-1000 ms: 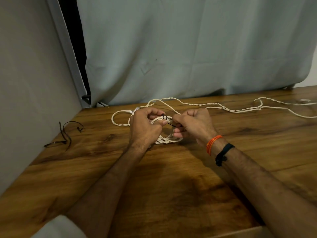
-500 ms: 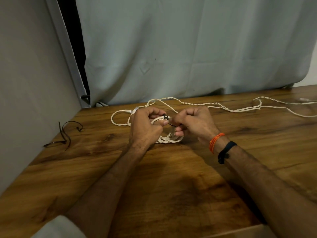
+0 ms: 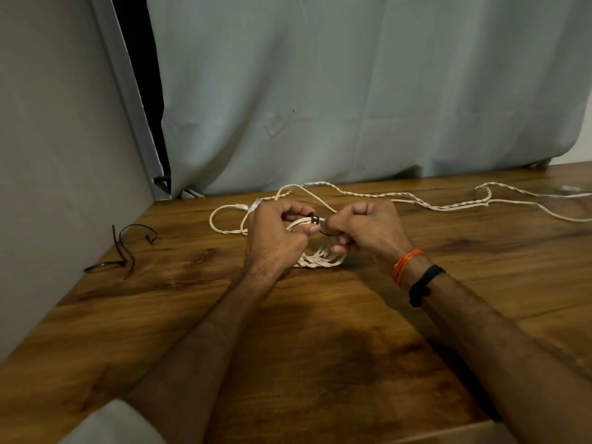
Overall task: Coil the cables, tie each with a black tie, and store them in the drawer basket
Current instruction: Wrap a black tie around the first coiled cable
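Coiled cable [image 3: 320, 261] pinched by left hand [image 3: 275, 238] (fingers curled); right hand [image 3: 368, 232] grips black tie [image 3: 315, 218].

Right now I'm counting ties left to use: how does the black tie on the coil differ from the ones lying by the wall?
The black tie on the coil is wrapped around the white cable coil and pinched by both hands; the spare ties lie loose on the table, untouched. The first forms a tight band; the spares sprawl in open curves. Both look dark and thin.
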